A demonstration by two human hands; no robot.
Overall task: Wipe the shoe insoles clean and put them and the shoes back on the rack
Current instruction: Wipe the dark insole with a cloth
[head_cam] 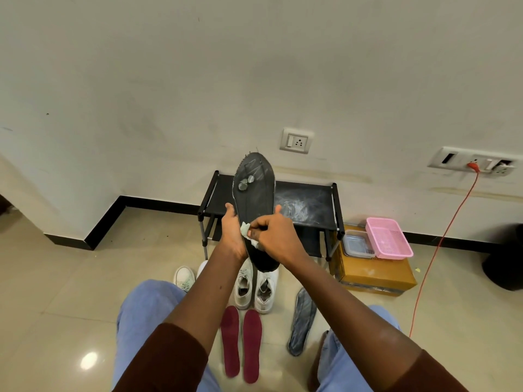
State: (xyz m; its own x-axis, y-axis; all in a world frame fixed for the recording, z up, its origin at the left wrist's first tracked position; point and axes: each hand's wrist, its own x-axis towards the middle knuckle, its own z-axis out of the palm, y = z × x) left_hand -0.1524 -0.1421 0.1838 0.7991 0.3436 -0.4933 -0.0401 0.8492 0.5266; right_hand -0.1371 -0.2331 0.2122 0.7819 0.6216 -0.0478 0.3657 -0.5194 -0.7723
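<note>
Left hand: we see the left hand (232, 233) at frame centre, fingers curled round the near-left edge of the dark insole (254, 188), thumb pointing up along that edge.
Right hand: the right hand (276, 236) is bunched up, fingers curled on a pale wipe (245, 228) and pressing it against the insole's lower half, thumb raised on the right edge.
Dark insole: it stands nearly upright between both hands, toe end up, in front of the rack; we spot scuffs and a few pale round patches near the toe.
Rack: the black rack (308, 199) sits against the wall just behind the hands, its top shelf streaked with white marks.
White shoes: a pair of white shoes (243, 287) waits on the floor below the hands, openings facing us; a third white shoe (184, 277) is to their left.
Red insoles: two red insoles (230, 340) lie side by side at lower centre, between our knees.
Grey insole: one grey insole (302, 321) lies flat to the right of the shoes.
Right side: a cardboard box (373, 275) beside the rack carries a pink basket (389, 237) and a clear tub (357, 243); an orange cable (441, 239) hangs from the wall socket.
</note>
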